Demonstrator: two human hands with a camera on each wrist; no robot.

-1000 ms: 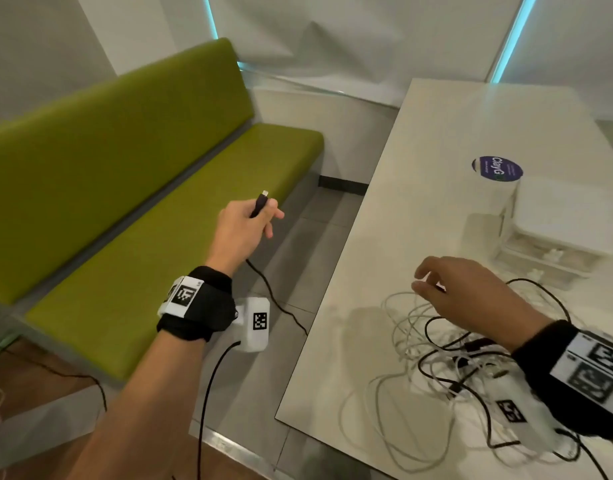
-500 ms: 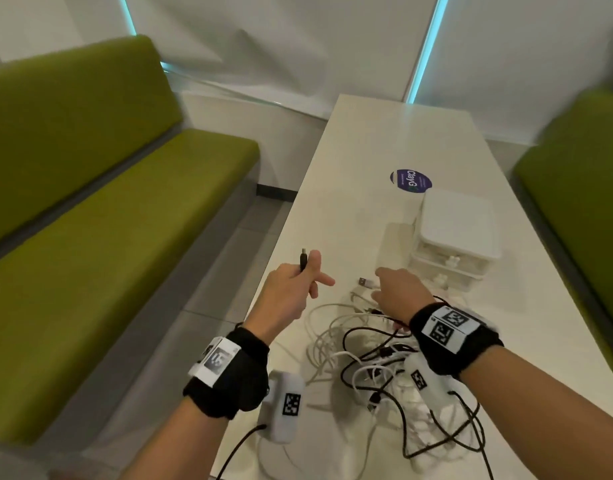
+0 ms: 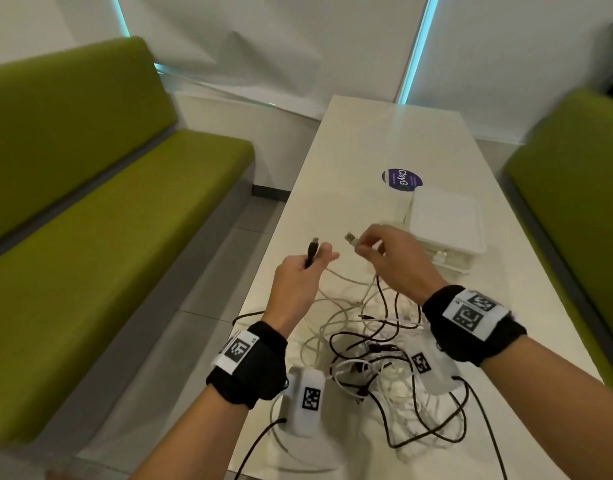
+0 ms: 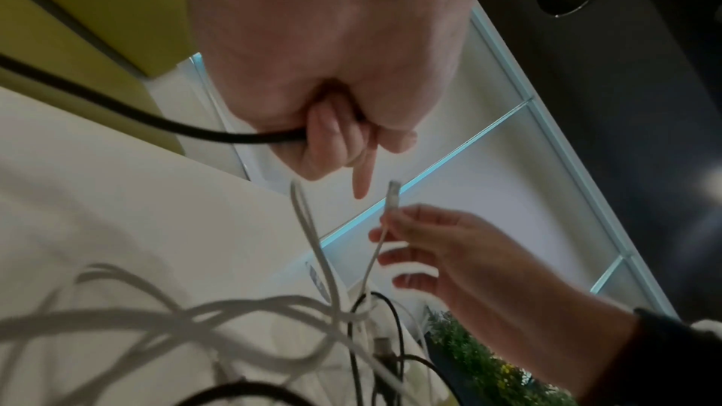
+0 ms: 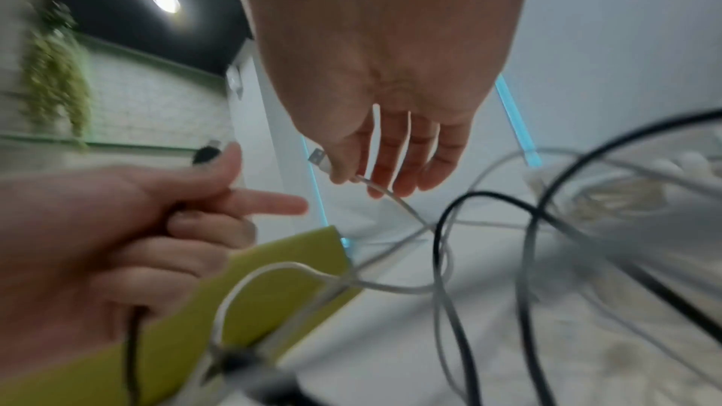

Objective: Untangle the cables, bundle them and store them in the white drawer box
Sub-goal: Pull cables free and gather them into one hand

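Note:
A tangle of black and white cables (image 3: pixel 374 344) lies on the white table (image 3: pixel 360 140) in front of me. My left hand (image 3: pixel 298 271) grips a black cable (image 4: pixel 164 122) near its end, with the black plug (image 3: pixel 70 250) sticking up past the thumb. My right hand (image 3: pixel 388 254) pinches a white cable just behind its USB plug (image 3: pixel 350 238), held up above the pile. In the right wrist view the USB plug (image 5: pixel 318 157) shows between thumb and forefinger, the other fingers straight. The white drawer box (image 3: pixel 443 230) stands just beyond my right hand.
Green benches flank the table, one on the left (image 3: pixel 107 216) and one on the right (image 3: pixel 575 188). A round purple sticker (image 3: pixel 401 177) sits on the table behind the box. The table's left edge is close to my left hand.
My left hand carried the black plug from over the floor to above the table. My right hand picked up the white USB plug from the pile and lifted it.

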